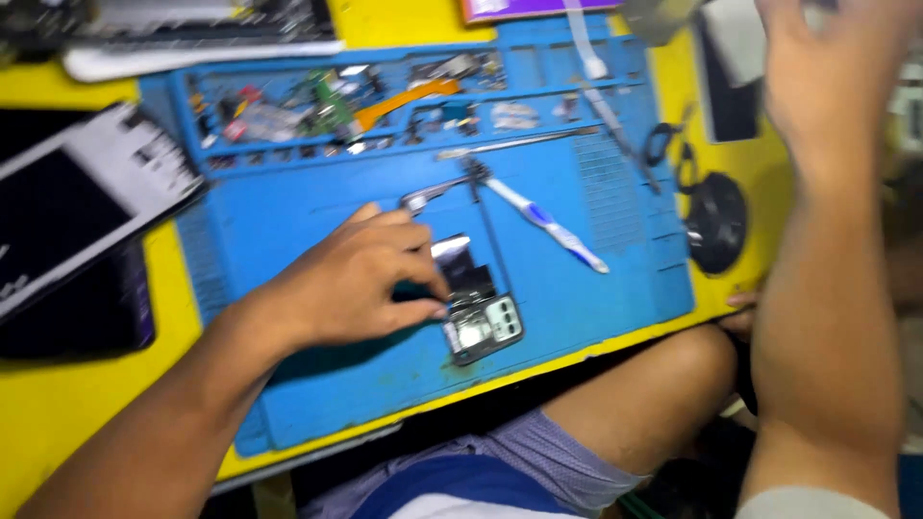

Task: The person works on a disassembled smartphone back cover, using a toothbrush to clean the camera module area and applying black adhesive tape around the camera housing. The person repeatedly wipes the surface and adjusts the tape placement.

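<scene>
On the blue repair mat (288,221) near its front edge, the left hand (351,279) pinches an opened phone (473,303) between thumb and fingers, a toothbrush (548,223) lies at one o'clock beyond, and the right hand (827,77) is raised at two o'clock, its fingers cut off by the picture's edge so I cannot tell their state.

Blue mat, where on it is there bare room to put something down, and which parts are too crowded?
On the blue mat, the near strip below the left hand lies bare, as does the patch right of the opened phone, under the toothbrush. The far compartments are packed with small parts, and tweezers crowd the centre. The right hand is raised beyond the mat.
</scene>
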